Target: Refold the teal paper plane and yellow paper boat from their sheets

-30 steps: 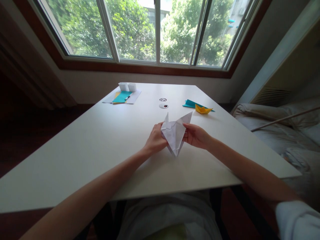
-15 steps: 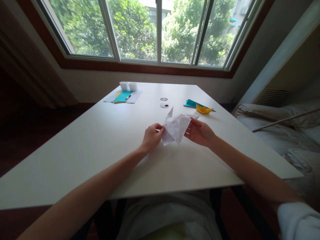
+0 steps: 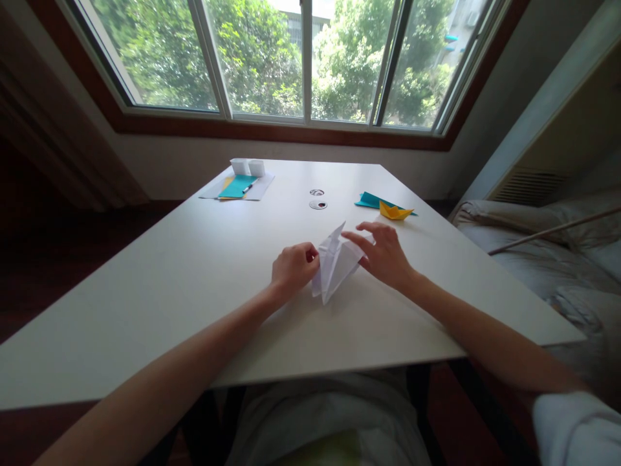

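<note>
A white folded paper piece (image 3: 334, 265) lies low over the middle of the white table (image 3: 194, 285), its point toward me. My left hand (image 3: 292, 266) pinches its left edge with closed fingers. My right hand (image 3: 384, 253) rests on its right flap, fingers spread flat over the paper. Part of the paper is hidden under my right palm.
A yellow paper boat (image 3: 394, 211) and a teal folded sheet (image 3: 369, 200) lie at the far right. At the far left sit paper sheets with a teal sheet (image 3: 237, 187), a pen (image 3: 248, 188) and two small white boxes (image 3: 247, 167). Two round table holes (image 3: 317, 199) are behind the paper.
The crumpled, opened-up paper has been flattened into a narrower folded shape and lowered toward the table. My right hand moved from gripping its side to pressing on top.
</note>
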Available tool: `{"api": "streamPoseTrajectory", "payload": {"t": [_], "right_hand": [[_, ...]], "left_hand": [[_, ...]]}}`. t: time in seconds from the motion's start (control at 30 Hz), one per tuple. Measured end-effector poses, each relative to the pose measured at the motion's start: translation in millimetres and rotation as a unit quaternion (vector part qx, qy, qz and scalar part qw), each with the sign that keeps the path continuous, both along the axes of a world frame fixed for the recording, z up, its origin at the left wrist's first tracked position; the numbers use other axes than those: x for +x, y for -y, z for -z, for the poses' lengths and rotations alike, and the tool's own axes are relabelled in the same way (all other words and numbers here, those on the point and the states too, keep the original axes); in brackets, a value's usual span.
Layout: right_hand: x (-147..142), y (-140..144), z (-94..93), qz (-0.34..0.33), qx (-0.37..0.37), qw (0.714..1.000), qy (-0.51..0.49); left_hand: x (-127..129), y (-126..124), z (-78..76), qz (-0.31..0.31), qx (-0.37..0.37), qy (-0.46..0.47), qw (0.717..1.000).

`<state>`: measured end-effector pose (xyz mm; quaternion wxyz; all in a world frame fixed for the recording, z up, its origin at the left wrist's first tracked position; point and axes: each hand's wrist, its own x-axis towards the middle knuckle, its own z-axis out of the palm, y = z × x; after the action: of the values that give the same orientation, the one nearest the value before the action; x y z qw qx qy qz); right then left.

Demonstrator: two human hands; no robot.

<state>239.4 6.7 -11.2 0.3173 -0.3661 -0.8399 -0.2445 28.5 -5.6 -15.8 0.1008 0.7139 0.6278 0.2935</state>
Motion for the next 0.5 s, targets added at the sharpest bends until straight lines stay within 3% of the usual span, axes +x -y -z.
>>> {"api": "streamPoseTrajectory", "payload": {"t": [0.07,0.13,0.33,0.5], "right_hand": [[-4.1,4.0,-1.2,-0.044,-0.001,0.996,0.076],[-6.0,5.9,-3.0,-0.068,-0.003,0.995,0.079],[6.3,0.9,-8.4,-0.067,-0.032,0.995,-0.073],[15.9,-8.8,-6.2,-0.084,-0.102,0.970,-0.202]], "left_hand": [[0.3,1.1,-0.5,0.005,-0.001,-0.009,1.000],[-0.2,0.7,0.1,0.007,0.003,-0.012,1.000],[-3.2,-6.6,5.6,0.004,0.007,0.060,0.998],[-4.1,-13.4,10.9,0.014,0.004,0.159,0.987]]}}
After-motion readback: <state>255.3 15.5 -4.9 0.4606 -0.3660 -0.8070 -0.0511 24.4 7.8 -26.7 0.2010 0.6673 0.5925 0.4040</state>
